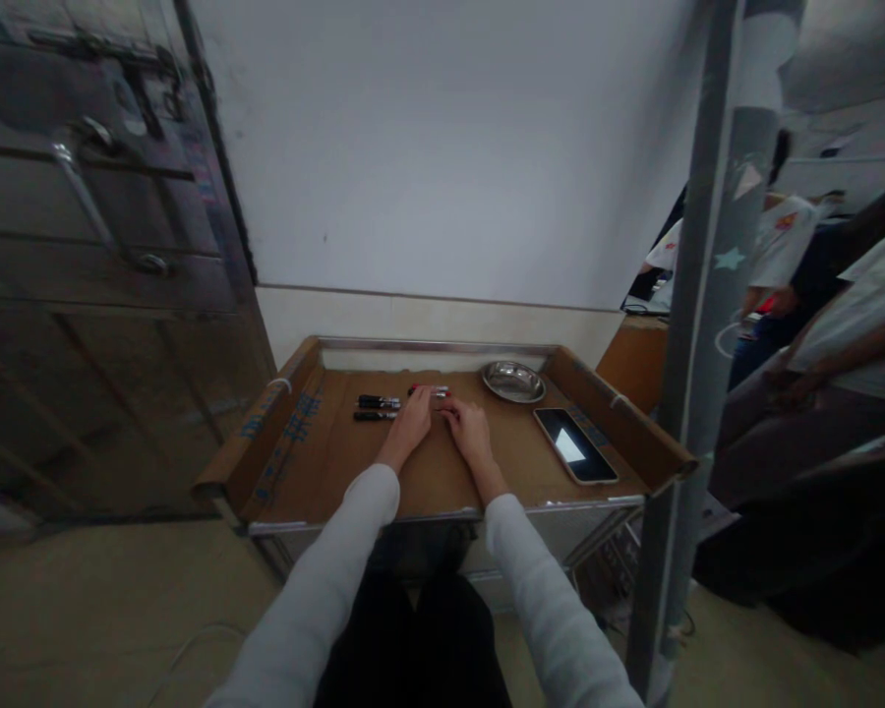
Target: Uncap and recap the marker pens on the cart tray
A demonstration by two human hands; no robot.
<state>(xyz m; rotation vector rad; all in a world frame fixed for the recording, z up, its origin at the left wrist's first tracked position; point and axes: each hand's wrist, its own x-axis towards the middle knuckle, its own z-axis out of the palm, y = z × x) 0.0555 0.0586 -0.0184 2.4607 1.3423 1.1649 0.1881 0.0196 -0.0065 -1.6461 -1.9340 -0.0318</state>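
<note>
My left hand (pixel 411 423) and my right hand (pixel 469 427) rest side by side, palms down, on a cardboard-lined table (pixel 317 462). Both arms wear white sleeves. Just beyond my fingertips lies a red-capped marker (pixel 429 390). Two black markers (pixel 379 401) (pixel 373 416) lie left of my left hand, one behind the other. Neither hand holds anything, and the fingers lie flat, slightly apart.
A small metal dish (pixel 514 382) sits at the table's back right. A phone (pixel 575 444) with a lit screen lies at the right. A grey pole (pixel 697 324) stands at the right; people stand beyond it. A metal door (pixel 95 256) is at the left.
</note>
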